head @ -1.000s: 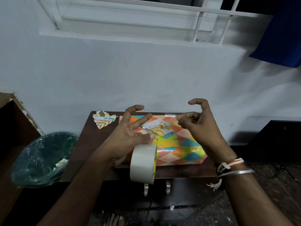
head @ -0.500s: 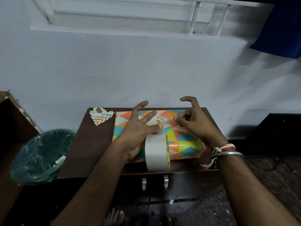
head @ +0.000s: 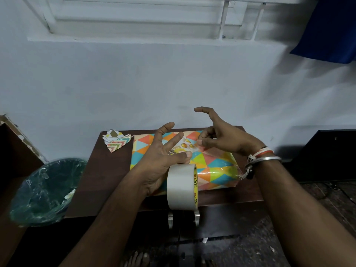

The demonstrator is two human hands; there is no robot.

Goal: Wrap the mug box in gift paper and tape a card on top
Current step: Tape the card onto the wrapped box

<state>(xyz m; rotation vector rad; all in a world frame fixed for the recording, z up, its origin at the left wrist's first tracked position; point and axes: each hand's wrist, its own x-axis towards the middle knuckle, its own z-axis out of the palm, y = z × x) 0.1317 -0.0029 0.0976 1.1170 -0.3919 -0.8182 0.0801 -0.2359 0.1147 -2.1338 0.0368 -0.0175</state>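
Mug box (head: pixel 217 166), already covered in glossy gift paper printed with orange, teal, yellow and pink triangles, lies flat on a dark brown wooden table (head: pixel 107 180) that stands against a white wall, its long side running left to right. On its top face rests a small pale card (head: pixel 185 146) printed with golden balloons. The left hand (head: pixel 158 166) hovers over the box's left half with index and middle fingers stretched out straight toward the card and the thumb pointing right. A wide roll of whitish packing tape with a yellow core (head: pixel 180 187) hangs upright just below that thumb, at the table's near edge; the lower fingers are hidden behind the roll, so how they hold it cannot be seen. The right hand (head: pixel 225 139) is over the card's right edge, its thumb and middle finger pinched together on what looks like a strip of clear tape (head: pixel 200 149), faint and hard to make out, while the index finger arches up, free of everything. Thread bands and a metal bangle (head: pixel 264 158) circle the right wrist. Colourful paper scraps (head: pixel 116 140) lie at the table's far left corner, and a green bin with a plastic liner (head: pixel 46 191) stands left of the table.
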